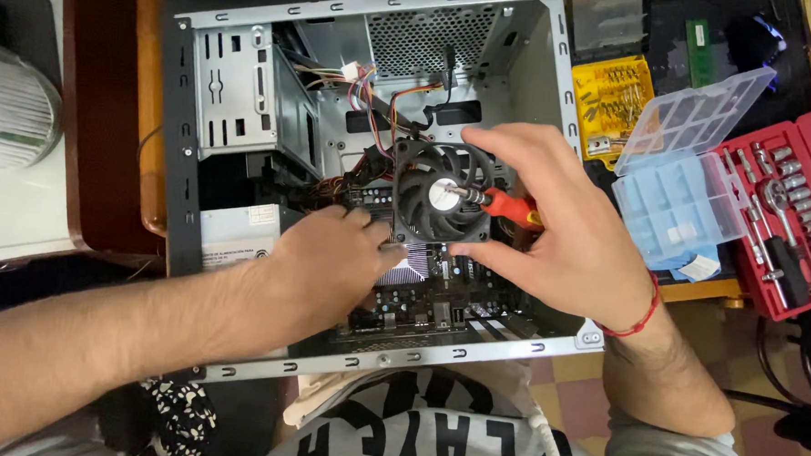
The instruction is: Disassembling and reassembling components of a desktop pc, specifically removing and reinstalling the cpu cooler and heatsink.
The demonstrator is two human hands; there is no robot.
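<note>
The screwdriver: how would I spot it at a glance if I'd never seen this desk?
Find the open computer case lying on its side in the middle. Over its black fan, the right hand holds the screwdriver, with its metal shaft pointing at the fan's hub. Its red and black handle is the only bright red thing inside the case.

The computer case [191, 137] is dull grey sheet metal (bare, unpainted), the fan [439, 195] matt black plastic, the screwdriver [507, 206] handle glossy red plastic, the organiser box [676, 185] clear smooth plastic.
</note>
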